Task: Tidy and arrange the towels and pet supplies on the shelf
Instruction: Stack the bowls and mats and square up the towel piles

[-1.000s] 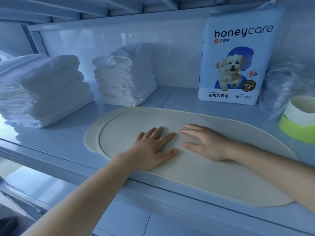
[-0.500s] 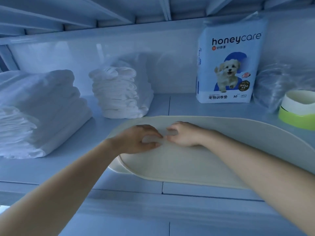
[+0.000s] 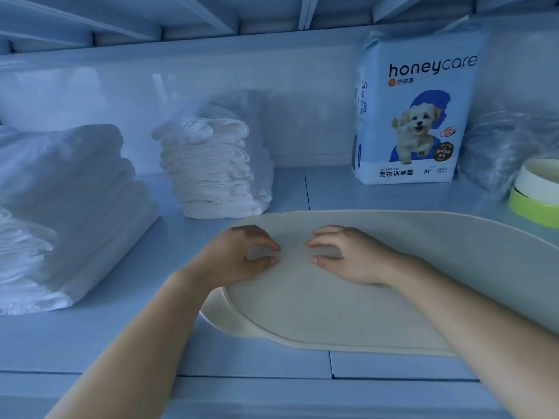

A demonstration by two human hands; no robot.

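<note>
Cream oval mat lies flat on blue shelf, not yet squared. Left hand, right hand — apart, arched fingertips pressing it, gripping nothing. White folded towels — already stacked.

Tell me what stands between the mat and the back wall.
The left hand and right hand rest on the mat. Straight behind them only bare shelf lies before the wall. The small towel stack sits by the mat's far-left edge; the pad pack stands back right, the bowl far right.
</note>
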